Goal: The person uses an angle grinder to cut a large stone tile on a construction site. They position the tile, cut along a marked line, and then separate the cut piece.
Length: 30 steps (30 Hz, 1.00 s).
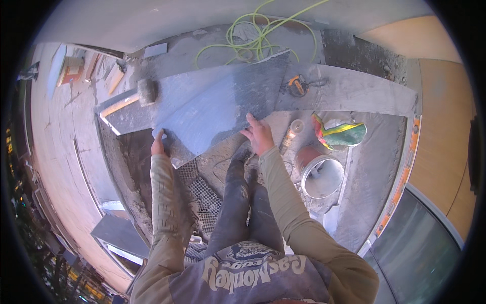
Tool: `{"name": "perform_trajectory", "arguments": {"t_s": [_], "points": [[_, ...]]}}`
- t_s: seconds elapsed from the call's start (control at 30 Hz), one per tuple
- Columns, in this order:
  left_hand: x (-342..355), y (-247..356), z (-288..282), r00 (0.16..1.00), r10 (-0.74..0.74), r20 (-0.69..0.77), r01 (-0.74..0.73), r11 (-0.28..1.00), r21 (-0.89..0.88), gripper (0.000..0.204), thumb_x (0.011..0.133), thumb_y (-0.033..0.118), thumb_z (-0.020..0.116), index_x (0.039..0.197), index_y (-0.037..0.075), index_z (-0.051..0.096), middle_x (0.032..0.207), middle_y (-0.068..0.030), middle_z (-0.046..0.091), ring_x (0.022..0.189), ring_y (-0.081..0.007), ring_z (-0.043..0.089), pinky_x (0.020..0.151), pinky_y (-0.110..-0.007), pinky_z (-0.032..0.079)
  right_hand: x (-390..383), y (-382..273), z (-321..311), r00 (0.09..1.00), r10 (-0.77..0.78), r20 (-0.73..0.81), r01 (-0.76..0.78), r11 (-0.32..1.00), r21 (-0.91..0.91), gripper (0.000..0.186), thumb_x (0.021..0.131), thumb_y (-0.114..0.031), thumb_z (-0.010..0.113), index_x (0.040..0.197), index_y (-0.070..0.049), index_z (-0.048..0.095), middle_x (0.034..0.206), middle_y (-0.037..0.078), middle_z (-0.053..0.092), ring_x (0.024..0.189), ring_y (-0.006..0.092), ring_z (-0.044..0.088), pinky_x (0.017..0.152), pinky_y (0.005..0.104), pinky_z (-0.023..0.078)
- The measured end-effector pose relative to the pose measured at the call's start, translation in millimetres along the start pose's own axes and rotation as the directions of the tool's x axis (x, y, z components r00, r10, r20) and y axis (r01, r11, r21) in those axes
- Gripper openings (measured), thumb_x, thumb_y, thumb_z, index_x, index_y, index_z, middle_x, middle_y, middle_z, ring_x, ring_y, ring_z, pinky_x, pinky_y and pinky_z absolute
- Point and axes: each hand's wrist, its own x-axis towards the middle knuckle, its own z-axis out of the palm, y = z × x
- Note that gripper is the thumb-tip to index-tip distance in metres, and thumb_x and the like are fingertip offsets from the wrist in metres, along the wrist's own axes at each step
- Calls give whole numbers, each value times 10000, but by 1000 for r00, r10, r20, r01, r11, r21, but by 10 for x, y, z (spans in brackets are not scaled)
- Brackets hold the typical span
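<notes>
A large grey stone slab (202, 104), partly dark as if damp, is tilted in front of me. My left hand (158, 145) grips its near left edge. Closed on the near right edge is my right hand (260, 136), its thumb on the upper face. The fingers under the slab are hidden. Beyond the left corner, a mallet (148, 92) with a wooden handle rests on another slab piece. An orange and black tape measure (298, 85) lies on the stone strip to the right of the slab.
A bucket (321, 177) lies tipped near my right forearm, beside a bottle (293, 130) and a green and yellow bag (340, 133). Green hose (258, 38) is coiled at the back. An orange spirit level (400, 187) lines the right side. Gridded mats (205, 197) lie by my legs.
</notes>
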Motion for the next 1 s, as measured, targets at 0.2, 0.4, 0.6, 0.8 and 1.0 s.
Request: {"name": "perform_trajectory", "arguments": {"t_s": [0.2,0.4,0.6,0.8,1.0], "points": [[-629,-33,271,995,5,-97,10,989,149,653,822,440,788,1280,-10,663,1237,-173,659,1089,-283,639,952,-378,487,160,55,-403,1000,-16,-19,14,992,-124,385,1013,-296,671,1106,63,567,960,72,515,930,201,549,1060,472,515],[-1432,-1202,-856,942,-122,-313,28,957,-289,678,800,427,825,1252,-52,663,1220,-177,679,1074,-277,656,946,-387,503,-1069,146,-412,982,0,189,57,954,-294,266,1020,-189,649,1234,-59,560,1261,93,631,1108,254,630,945,492,519],[-2456,-1728,-2090,955,-163,-248,-28,783,-622,455,915,411,737,1128,13,682,1023,-130,714,901,-280,688,839,-427,553,-2409,590,332,962,129,240,-49,948,-314,173,1020,-146,636,1124,-77,516,1139,84,624,1003,213,644,875,505,565],[-2807,-1615,-3130,894,-290,-341,-82,643,-761,408,929,368,715,1142,21,683,1107,-153,713,964,-299,686,877,-433,557,-2125,1487,735,873,327,363,-112,858,-501,212,1032,-154,608,1198,-53,523,1191,120,635,1113,270,639,945,509,538],[-2527,-1500,-3833,864,-292,-411,-243,473,-847,439,909,367,729,1194,38,680,1152,-135,700,991,-289,679,916,-437,547,-1966,2381,2094,752,489,442,-118,760,-639,253,1019,-168,620,1219,-53,518,1203,111,631,1058,238,644,906,476,528]]}}
